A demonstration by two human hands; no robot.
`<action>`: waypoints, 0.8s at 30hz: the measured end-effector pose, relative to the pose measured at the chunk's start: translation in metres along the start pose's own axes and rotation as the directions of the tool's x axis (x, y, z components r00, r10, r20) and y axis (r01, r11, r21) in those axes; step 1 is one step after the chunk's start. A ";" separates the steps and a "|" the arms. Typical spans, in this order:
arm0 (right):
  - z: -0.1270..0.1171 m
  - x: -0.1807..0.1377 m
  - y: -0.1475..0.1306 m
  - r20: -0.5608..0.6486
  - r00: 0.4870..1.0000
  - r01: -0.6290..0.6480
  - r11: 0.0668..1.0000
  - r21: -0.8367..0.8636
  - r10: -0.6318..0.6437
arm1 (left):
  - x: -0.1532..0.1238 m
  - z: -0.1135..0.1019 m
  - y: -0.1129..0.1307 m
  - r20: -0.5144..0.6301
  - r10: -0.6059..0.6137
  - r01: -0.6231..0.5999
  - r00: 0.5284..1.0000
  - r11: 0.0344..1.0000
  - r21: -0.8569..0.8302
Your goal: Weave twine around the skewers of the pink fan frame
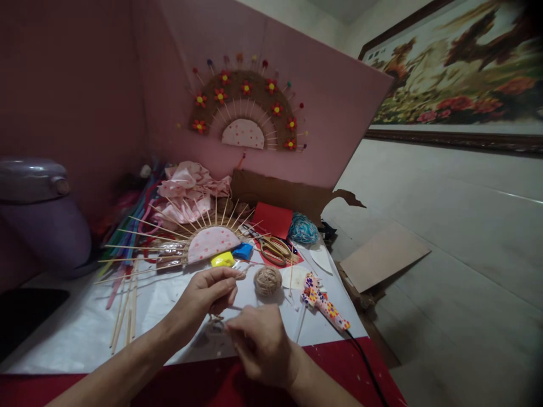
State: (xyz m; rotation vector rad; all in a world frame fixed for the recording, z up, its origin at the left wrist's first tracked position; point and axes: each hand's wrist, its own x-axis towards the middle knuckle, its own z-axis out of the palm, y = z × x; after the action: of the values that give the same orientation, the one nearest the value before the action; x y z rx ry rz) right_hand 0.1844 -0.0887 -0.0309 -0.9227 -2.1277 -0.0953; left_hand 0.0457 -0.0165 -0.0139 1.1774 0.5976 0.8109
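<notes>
My left hand (211,294) is pinched shut on a thin wooden stick, close above the white table cover. Just below and to its right, my right hand (259,342) is closed with its fingertips on the same stick or the twine running off it; what lies inside the fingers is hidden. A ball of beige twine (267,280) sits just beyond both hands. Behind it lies a half-made fan (212,242): a pink dotted half-disc with sticks radiating from it.
A floral glue gun (323,302) with a black cord lies right of the twine. Scissors (274,249), red card (272,219), blue yarn (302,229), yellow and blue clay, loose sticks (124,314) and pink cloth crowd the table. A finished fan (245,110) hangs on the pink board.
</notes>
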 end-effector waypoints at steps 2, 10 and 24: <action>0.000 0.000 0.002 -0.143 0.984 -0.106 0.994 0.026 0.108 | -0.001 0.001 0.000 0.009 0.012 -0.013 1.000 0.999 0.033; 0.004 -0.001 0.017 -0.274 0.896 -0.347 0.936 0.057 0.348 | -0.003 0.005 0.000 0.032 -0.034 0.030 0.999 0.993 0.113; 0.004 -0.002 0.021 -0.253 0.926 -0.297 0.955 -0.023 0.281 | -0.005 0.007 0.001 0.035 -0.034 0.029 0.999 0.991 0.132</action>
State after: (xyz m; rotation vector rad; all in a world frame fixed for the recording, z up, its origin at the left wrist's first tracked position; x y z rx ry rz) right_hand 0.1963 -0.0727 -0.0403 -1.1876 -1.7488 -0.1196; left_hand 0.0483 -0.0243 -0.0107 1.2972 0.6452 0.7301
